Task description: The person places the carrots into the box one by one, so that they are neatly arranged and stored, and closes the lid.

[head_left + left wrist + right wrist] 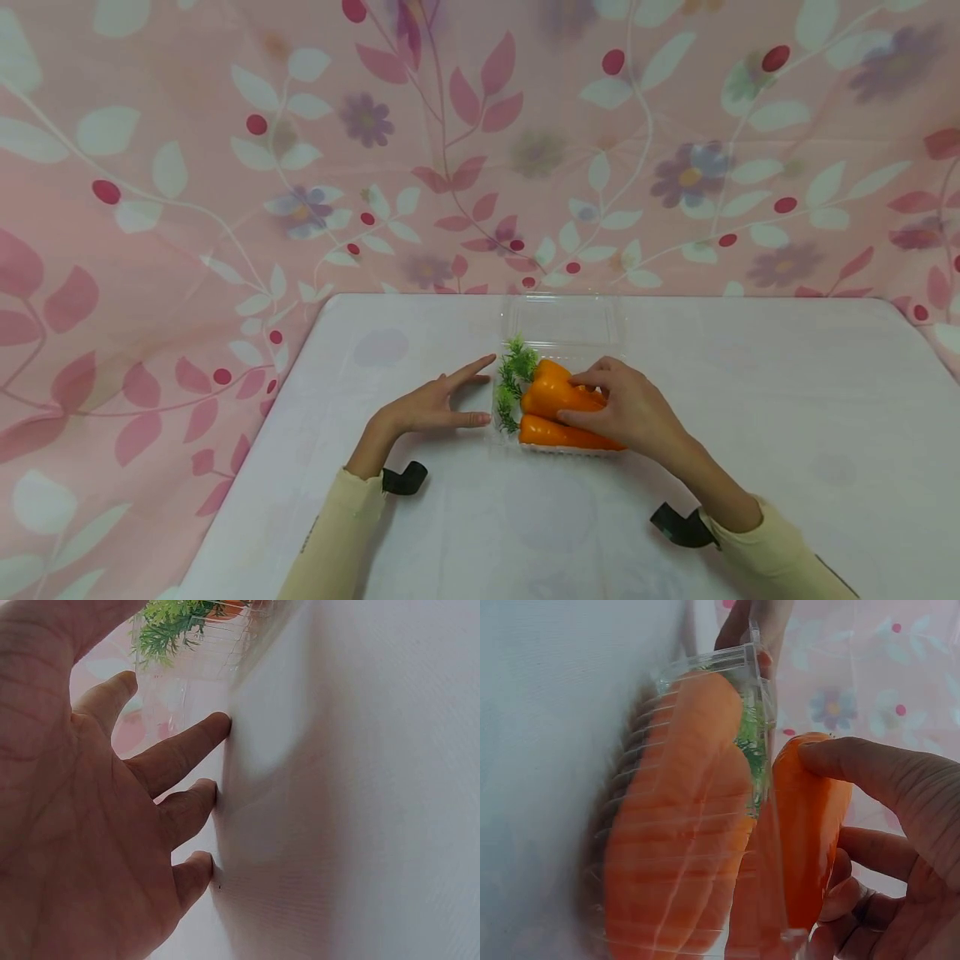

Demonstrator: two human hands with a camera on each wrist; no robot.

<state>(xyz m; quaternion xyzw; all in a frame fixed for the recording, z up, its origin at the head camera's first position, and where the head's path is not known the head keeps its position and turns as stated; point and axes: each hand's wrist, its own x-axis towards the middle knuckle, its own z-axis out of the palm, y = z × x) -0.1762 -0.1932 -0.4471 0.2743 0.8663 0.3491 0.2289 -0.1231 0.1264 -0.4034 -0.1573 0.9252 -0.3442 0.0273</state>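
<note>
1. A table [750, 400] with a white cloth fills the lower half of the head view.
2. Behind and to the left hangs a pink curtain [187, 183] printed with leaves, berries and purple flowers.
3. The light is soft and even.

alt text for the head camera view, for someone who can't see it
A person's right hand grips the top orange carrot in a clear plastic container on a white table, while the left hand rests beside it with straight fingers. A pink floral cloth hangs behind.
</note>
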